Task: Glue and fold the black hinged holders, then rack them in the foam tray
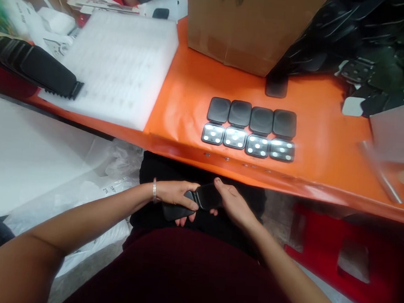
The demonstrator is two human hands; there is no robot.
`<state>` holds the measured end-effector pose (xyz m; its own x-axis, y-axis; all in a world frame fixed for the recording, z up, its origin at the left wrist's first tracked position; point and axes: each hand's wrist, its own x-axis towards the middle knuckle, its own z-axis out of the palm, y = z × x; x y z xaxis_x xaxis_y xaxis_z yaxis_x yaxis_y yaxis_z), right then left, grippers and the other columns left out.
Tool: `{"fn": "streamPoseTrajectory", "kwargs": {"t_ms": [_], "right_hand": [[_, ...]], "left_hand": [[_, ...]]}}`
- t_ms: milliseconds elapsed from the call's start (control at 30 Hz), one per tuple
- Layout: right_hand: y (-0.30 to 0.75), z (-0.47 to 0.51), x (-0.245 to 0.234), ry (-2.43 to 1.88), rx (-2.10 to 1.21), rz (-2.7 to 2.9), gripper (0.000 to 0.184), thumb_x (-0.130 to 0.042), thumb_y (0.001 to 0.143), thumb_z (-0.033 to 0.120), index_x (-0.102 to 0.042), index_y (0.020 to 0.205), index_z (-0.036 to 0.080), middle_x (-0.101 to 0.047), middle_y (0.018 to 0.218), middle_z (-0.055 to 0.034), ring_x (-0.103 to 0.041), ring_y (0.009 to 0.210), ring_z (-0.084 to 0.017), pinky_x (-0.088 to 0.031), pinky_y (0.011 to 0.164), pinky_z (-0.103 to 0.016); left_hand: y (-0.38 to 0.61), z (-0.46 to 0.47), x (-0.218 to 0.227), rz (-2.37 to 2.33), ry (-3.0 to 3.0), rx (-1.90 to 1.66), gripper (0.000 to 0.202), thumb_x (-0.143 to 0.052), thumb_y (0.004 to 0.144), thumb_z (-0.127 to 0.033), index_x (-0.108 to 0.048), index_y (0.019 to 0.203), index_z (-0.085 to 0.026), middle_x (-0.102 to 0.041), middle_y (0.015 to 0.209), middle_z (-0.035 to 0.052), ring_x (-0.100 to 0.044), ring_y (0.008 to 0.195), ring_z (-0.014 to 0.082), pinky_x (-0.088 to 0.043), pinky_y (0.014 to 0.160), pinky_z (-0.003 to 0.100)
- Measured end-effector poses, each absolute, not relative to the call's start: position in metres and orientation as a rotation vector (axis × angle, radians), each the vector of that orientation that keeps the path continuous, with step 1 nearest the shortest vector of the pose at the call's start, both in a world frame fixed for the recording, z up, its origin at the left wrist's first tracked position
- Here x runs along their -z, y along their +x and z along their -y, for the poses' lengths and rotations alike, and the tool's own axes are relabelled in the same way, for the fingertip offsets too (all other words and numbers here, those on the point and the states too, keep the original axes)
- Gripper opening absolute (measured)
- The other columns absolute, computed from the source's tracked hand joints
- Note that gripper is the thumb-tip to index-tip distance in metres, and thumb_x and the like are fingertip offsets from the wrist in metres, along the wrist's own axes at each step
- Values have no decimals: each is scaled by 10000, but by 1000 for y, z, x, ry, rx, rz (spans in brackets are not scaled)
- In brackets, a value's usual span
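Note:
Over my lap, below the table's edge, both hands are closed on a black hinged case [209, 196] with rounded corners. My left hand [179, 196] grips its left half, thumb on top and fingertips showing underneath. On the right half lies the thumb of my right hand [231, 200], with fingers curled beneath. A seam runs between the two halves. In front of me on the orange table [188, 94] several similar cases lie open in a row. Their upper halves are plain black squares [240, 113]; the lower halves [235, 138] carry white dots.
A white foam block [121, 61] stands at the left, with a row of black cases [47, 69] on its near edge. A cardboard box [247, 24] is at the back. Black parts [386, 68] are heaped at right, near a white box [399, 132] and a clear rod [382, 172].

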<state>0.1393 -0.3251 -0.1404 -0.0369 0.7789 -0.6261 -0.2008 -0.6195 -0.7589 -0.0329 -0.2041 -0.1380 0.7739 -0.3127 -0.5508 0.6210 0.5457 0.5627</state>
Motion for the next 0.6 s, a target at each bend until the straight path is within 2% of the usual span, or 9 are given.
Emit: {"fn": "streamPoseTrajectory", "kwargs": {"t_ms": [100,233,367,500,600], "right_hand": [[147,324,136,-1435,-1794,637,538,-442,850,646,-575,694,148,-639,614,-57,-554,485,-125,-457,469,-238],[151,322,132,-1352,-1751,753,442,-509,859,575,-568,751,151,-640,640,-38,-564,521,-113,-456,503,-222],[142,323,132,-1313,-1731,836,428,-497,877,557,-560,750,153,-635,631,-33,-562,510,-114,-455,502,-223],[126,322,127,-1430,-1625,870,448,-467,892,558,-560,702,163,-616,582,-27,-555,495,-119,-448,482,-213],[122,312,118,-1478,-1502,865,445,-484,877,570,-595,708,174,-632,597,-38,-601,543,-150,-497,526,-230]], "left_hand": [[-35,193,134,-454,828,555,444,-708,780,-385,-408,1051,-202,-691,790,52,-681,580,193,-545,474,268],[-39,185,130,-423,844,512,417,-696,793,-385,-418,1047,-206,-691,809,55,-688,598,198,-562,487,283],[-46,186,127,-386,824,484,435,-707,785,-377,-431,1082,-219,-685,779,38,-684,591,198,-573,497,309],[-59,183,120,-447,783,460,486,-787,693,-369,-500,1048,-202,-680,795,38,-681,588,209,-558,478,309],[-75,165,103,-628,889,214,541,-846,594,-351,-573,1028,-178,-671,797,24,-678,624,198,-565,536,312]]}}
